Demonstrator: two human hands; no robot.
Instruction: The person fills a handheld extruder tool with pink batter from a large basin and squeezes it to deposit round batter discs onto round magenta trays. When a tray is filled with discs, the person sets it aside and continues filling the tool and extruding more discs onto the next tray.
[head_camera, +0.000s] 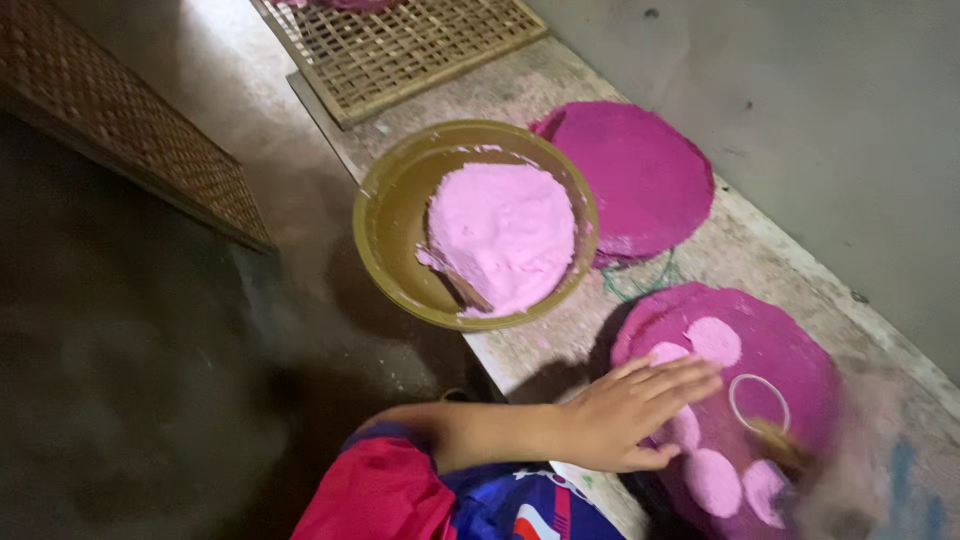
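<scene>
One hand (630, 415) in clear view — flat, fingers spread, grasping nothing — pins magenta sheet (780, 350) w/ pale pink discs (714, 340). Other hand blurred, state unclear. Bowl (400, 200) of pink paste nearby.

bowl (385, 215): 1 | magenta discs (640, 175) (790, 360): 2 | pale pink rounds (714, 340): about 5 | ring (759, 402): 1 | woven trays (400, 50) (130, 130): 2

**Powder, plastic, cane, concrete**

The bowl (390, 215) looks like glossy olive plastic, holding matt pale-pink paste (505, 235). The discs (640, 175) have a dull, grainy magenta coat. The tray (400, 50) is woven cane. The ledge (720, 250) is rough, stained concrete.
</scene>
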